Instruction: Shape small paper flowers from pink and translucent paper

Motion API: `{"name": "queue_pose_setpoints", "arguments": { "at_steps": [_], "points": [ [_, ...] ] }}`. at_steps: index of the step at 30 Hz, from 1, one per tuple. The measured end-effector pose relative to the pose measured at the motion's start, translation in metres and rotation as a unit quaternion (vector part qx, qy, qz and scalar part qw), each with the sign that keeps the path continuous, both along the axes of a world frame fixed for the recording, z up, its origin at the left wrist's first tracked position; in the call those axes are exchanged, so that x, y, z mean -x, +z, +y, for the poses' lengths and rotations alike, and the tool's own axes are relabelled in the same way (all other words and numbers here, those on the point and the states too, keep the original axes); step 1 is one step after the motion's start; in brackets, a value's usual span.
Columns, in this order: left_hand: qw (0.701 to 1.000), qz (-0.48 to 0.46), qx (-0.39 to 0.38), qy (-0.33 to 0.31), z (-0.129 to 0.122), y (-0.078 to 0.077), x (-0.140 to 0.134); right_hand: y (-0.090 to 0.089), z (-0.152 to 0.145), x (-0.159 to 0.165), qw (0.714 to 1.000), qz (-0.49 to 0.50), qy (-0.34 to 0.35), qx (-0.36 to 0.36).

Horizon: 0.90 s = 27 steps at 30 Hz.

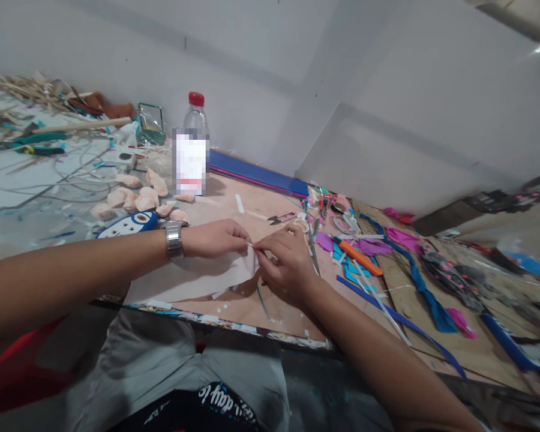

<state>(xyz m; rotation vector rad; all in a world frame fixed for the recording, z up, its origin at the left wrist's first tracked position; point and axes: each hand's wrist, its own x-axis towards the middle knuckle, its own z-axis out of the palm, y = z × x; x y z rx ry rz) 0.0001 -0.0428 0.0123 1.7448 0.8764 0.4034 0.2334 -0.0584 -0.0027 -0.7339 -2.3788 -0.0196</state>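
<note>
My left hand [220, 238], with a metal watch on the wrist, is closed in a pinch above a sheet of white paper [180, 283]. Fingertip to fingertip with it, my right hand [288, 259] is also pinched shut. Between them shows a thin pale strip [250, 245]; whether it is part of the paper's right edge I cannot tell. The paper lies along the table's front edge, partly under my left forearm. Just beyond my right hand rests a pair of small snips [282, 218].
A red-capped bottle [196, 108] stands behind crumpled peach pieces [146, 198]. At right lie an orange utility knife [360, 258], a blue ribbon strip [405, 321] and paper scraps. Green-handled pliers [40, 138] and sticks lie far left. A wall rises behind.
</note>
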Motion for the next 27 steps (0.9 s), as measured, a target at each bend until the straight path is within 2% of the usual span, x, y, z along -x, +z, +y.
{"name": "queue_pose_setpoints", "arguments": {
  "at_steps": [7,10,15,21,27],
  "points": [
    [0.999,0.004,-0.039,-0.026,0.0015,0.0001,0.001,-0.0001,0.0006,-0.0008,1.0,0.001,0.004,-0.011],
    [0.999,0.001,-0.04,-0.019,0.0011,0.0018,0.0009,-0.0006,0.0008,-0.0013,1.0,0.0,-0.009,0.004],
    [0.995,0.025,-0.093,-0.013,-0.0005,0.0054,0.0001,0.0001,-0.0004,-0.0007,1.0,-0.004,-0.004,0.001],
    [0.993,0.033,-0.113,-0.011,0.0003,0.0025,-0.0002,0.0022,-0.0013,0.0003,1.0,-0.003,-0.003,-0.007],
    [0.972,0.08,-0.22,0.005,-0.007,0.0066,-0.001,0.0026,-0.001,0.0002,1.0,0.005,0.007,-0.001]
  ]
}}
